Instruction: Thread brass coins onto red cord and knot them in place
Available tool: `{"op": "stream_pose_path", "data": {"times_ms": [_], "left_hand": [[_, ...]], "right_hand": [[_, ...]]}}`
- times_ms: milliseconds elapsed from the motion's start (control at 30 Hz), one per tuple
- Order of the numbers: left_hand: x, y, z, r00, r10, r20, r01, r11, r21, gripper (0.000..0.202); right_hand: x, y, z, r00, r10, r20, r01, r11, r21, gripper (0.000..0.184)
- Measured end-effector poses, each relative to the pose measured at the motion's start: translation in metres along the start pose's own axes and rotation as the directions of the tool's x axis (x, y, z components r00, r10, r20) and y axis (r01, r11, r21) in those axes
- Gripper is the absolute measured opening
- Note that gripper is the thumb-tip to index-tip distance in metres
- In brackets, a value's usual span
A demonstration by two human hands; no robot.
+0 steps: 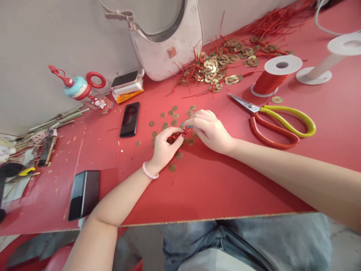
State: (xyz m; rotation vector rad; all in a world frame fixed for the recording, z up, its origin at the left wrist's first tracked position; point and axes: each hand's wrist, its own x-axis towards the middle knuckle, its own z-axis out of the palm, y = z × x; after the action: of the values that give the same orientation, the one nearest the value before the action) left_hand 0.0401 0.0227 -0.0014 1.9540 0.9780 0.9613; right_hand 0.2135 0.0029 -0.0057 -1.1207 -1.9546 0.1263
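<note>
My left hand (167, 147), with a pink bead bracelet (150, 171) at the wrist, pinches a short piece of red cord (184, 132) between thumb and forefinger. Close beside it, my right hand (210, 130) has its fingertips closed on the same cord. Whether a coin is threaded on the cord I cannot tell, since the fingers cover it. Several loose brass coins with holes (172, 167) lie around and under both hands. To the right of my right hand rest scissors (255, 109) with one yellow and one red handle, blades apart.
Coins tied with red cord (214, 69) are heaped at the back before a pale handbag (158, 56). A spool of red cord (270, 81) and a bare white spool (324, 67) stand at right. Leftward are a dark phone (130, 119), a drink bottle (97, 99) and a black device (84, 194).
</note>
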Motion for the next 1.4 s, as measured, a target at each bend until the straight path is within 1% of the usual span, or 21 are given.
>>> {"op": "stream_pose_path", "data": {"times_ms": [100,167,267,467,667,767,867,1000,1133,1400], "left_hand": [[-0.0001,0.0009,-0.0006,1.0,0.01,-0.001,-0.01,1.0,0.022,0.01],[-0.0004,0.0004,-0.0004,1.0,-0.001,-0.003,0.001,1.0,0.026,0.01],[-0.0011,-0.001,0.0004,1.0,-0.021,-0.015,0.022,1.0,0.013,0.012],[-0.0017,-0.0031,0.0018,0.999,-0.037,-0.04,0.035,0.998,-0.05,0.015],[-0.0018,-0.0031,0.0016,0.998,-0.054,-0.046,0.051,0.998,-0.048,0.017],[-0.0016,-0.0039,0.0018,0.998,-0.048,-0.044,0.046,0.998,-0.051,0.018],[-0.0014,-0.0049,0.002,0.998,-0.04,-0.05,0.036,0.997,-0.062,0.019],[-0.0017,-0.0052,0.0019,0.997,-0.034,-0.068,0.031,0.998,-0.046,0.018],[-0.0019,-0.0035,0.0014,0.997,-0.043,-0.066,0.041,0.999,-0.029,0.016],[-0.0012,-0.002,0.0018,0.996,-0.049,-0.073,0.044,0.997,-0.061,0.016]], "right_hand": [[-0.0003,-0.0012,0.0004,0.991,0.134,0.014,-0.134,0.984,0.119,0.015],[0.0001,-0.0021,0.0,0.978,0.203,0.049,-0.208,0.959,0.192,0.01],[0.0013,-0.0029,-0.0015,0.965,0.244,0.095,-0.26,0.939,0.224,0.007],[0.0036,-0.0036,-0.004,0.945,0.306,0.119,-0.327,0.908,0.263,0.009],[0.0032,-0.0043,-0.0032,0.953,0.278,0.116,-0.3,0.913,0.276,0.011],[0.0023,-0.0036,-0.0027,0.965,0.244,0.098,-0.26,0.937,0.231,0.014],[0.0014,-0.0026,-0.0023,0.979,0.184,0.086,-0.196,0.967,0.164,0.016],[0.0006,-0.0019,-0.0015,0.988,0.13,0.079,-0.139,0.984,0.116,0.017],[0.0,-0.0015,-0.0002,0.988,0.139,0.07,-0.146,0.983,0.11,0.017],[0.0004,-0.0004,0.0003,0.986,0.163,0.038,-0.166,0.98,0.107,0.017]]}}
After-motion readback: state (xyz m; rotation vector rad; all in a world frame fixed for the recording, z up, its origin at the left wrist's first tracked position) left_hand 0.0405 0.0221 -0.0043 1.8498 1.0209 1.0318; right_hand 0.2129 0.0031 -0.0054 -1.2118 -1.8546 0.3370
